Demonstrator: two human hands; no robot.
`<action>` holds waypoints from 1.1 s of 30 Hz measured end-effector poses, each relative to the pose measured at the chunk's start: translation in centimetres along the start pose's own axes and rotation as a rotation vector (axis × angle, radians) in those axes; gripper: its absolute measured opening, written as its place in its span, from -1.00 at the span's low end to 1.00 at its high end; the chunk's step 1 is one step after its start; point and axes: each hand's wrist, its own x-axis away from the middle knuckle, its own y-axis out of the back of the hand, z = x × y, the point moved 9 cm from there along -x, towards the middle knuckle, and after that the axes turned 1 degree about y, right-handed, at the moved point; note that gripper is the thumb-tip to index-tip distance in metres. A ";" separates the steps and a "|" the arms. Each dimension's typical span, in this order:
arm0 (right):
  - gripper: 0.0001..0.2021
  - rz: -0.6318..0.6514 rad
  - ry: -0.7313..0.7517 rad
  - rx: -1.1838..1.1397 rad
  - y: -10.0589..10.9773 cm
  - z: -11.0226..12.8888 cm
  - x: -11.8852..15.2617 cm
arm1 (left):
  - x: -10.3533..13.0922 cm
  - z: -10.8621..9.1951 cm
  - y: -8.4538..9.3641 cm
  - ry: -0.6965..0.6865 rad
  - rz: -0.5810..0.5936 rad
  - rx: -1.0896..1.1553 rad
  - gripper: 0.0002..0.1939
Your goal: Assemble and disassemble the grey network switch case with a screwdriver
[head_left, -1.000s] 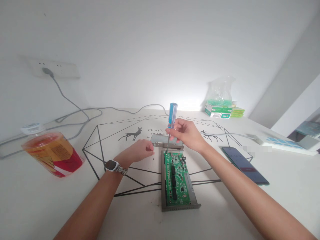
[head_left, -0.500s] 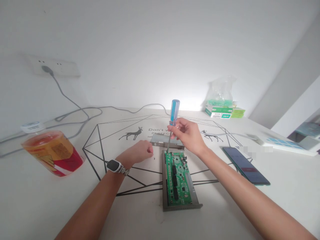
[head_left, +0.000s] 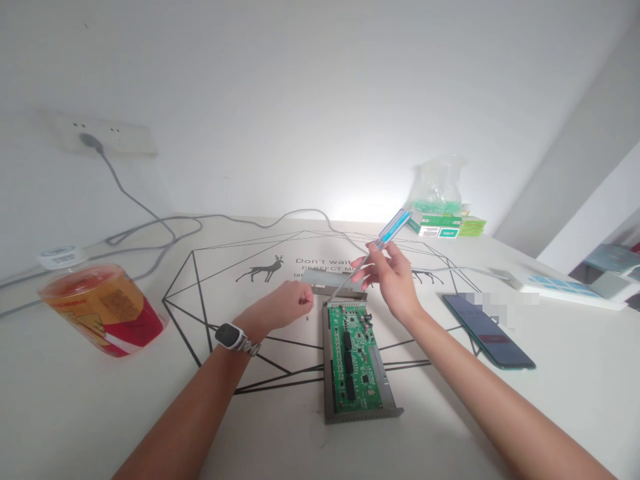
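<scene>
A screwdriver (head_left: 394, 228) with a clear blue handle is pinched in my right hand (head_left: 395, 280). It leans to the right, its tip at the far left corner of the green circuit board (head_left: 365, 353). The board lies in a grey metal tray (head_left: 329, 373) on the table. Beside that corner, my left hand (head_left: 290, 305) is closed in a loose fist, and what its fingers hold, if anything, is hidden. A tiny dark piece (head_left: 307, 318), perhaps a screw, lies just below the left hand. Behind the board sits a flat metal plate (head_left: 334, 280).
On the left stand a red-and-yellow container (head_left: 107, 310) and a white-capped bottle (head_left: 63, 258). A phone (head_left: 487, 331) lies at right, near a white power strip (head_left: 565, 288). Green boxes (head_left: 437, 223) are stacked by the wall. A grey cable (head_left: 240, 217) runs along the back.
The screwdriver has swung from nearly upright to a rightward slant, its tip shifting slightly left to the corner. My right hand has moved right and its fingers have spread. The left hand has hardly moved.
</scene>
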 end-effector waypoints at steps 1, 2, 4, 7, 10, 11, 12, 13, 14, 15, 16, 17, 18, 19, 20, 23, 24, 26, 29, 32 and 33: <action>-0.64 -0.011 -0.006 -0.013 0.2 -0.1 0.2 | 0.1 -0.3 0.1 -0.018 -0.009 0.016 -0.89; -0.65 -0.022 -0.011 -0.025 0.3 -0.2 0.5 | 0.1 -0.6 0.2 -0.035 -0.021 0.034 -0.90; -0.64 -0.037 -0.025 -0.046 0.7 -0.5 1.2 | 0.2 -1.2 0.4 -0.064 -0.046 0.076 -0.91; -0.62 -0.052 -0.053 -0.058 1.4 -0.9 2.5 | 0.1 -1.9 0.3 -0.101 -0.070 0.138 -0.92; -0.60 -0.076 -0.069 -0.074 2.4 -1.2 3.5 | -0.1 -2.4 -0.4 -0.148 -0.072 0.190 -0.95; -0.60 -0.089 -0.068 -0.080 2.8 -1.3 3.7 | -0.2 -2.4 -0.6 -0.161 -0.073 0.208 -0.96; -0.60 -0.105 -0.063 -0.086 3.1 -1.3 3.8 | -0.3 -2.5 -0.9 -0.172 -0.073 0.228 -0.97; -0.60 -0.122 -0.054 -0.092 3.5 -1.3 3.9 | -0.4 -2.5 -1.3 -0.182 -0.070 0.245 -0.96; -0.61 -0.141 -0.041 -0.100 3.8 -1.2 3.9 | -0.5 -2.6 -1.6 -0.194 -0.067 0.258 -0.95; -0.62 -0.160 -0.025 -0.110 4.1 -1.1 3.9 | -0.6 -2.6 -1.9 -0.208 -0.064 0.267 -0.94; -0.63 -0.178 -0.009 -0.120 4.3 -1.0 3.8 | -0.7 -2.7 -2.2 -0.221 -0.062 0.270 -0.93; -0.64 -0.192 0.006 -0.129 4.4 -0.9 3.8 | -0.7 -2.8 -2.4 -0.233 -0.063 0.269 -0.93; -0.65 -0.202 0.019 -0.136 4.4 -0.9 3.8 | -0.8 -3.0 -2.6 -0.243 -0.064 0.264 -0.93; -0.65 -0.206 0.027 -0.139 4.4 -0.8 3.9 | -0.8 -3.0 -2.7 -0.251 -0.067 0.256 -0.92; -0.66 -0.206 0.030 -0.137 4.3 -0.7 3.9 | -0.9 -3.1 -2.8 -0.256 -0.070 0.243 -0.92; -0.66 -0.185 0.027 -0.115 3.9 -0.6 4.2 | -0.9 -3.2 -3.1 -0.259 -0.081 0.197 -0.91; -0.65 -0.176 0.027 -0.104 3.7 -0.5 4.3 | -1.0 -3.2 -3.2 -0.259 -0.082 0.186 -0.91; -0.63 -0.159 0.038 -0.086 3.4 -0.3 4.4 | -1.0 -3.3 -3.2 -0.262 -0.078 0.175 -0.93; -0.61 -0.150 0.053 -0.069 3.3 0.0 4.6 | -0.9 -3.4 -3.3 -0.262 -0.064 0.182 -0.94; -0.60 -0.157 0.059 -0.062 3.3 0.1 4.6 | -0.8 -3.4 -3.3 -0.261 -0.057 0.180 -0.94; -0.60 -0.161 0.061 -0.060 3.4 0.2 4.6 | -0.8 -3.4 -3.3 -0.261 -0.056 0.178 -0.94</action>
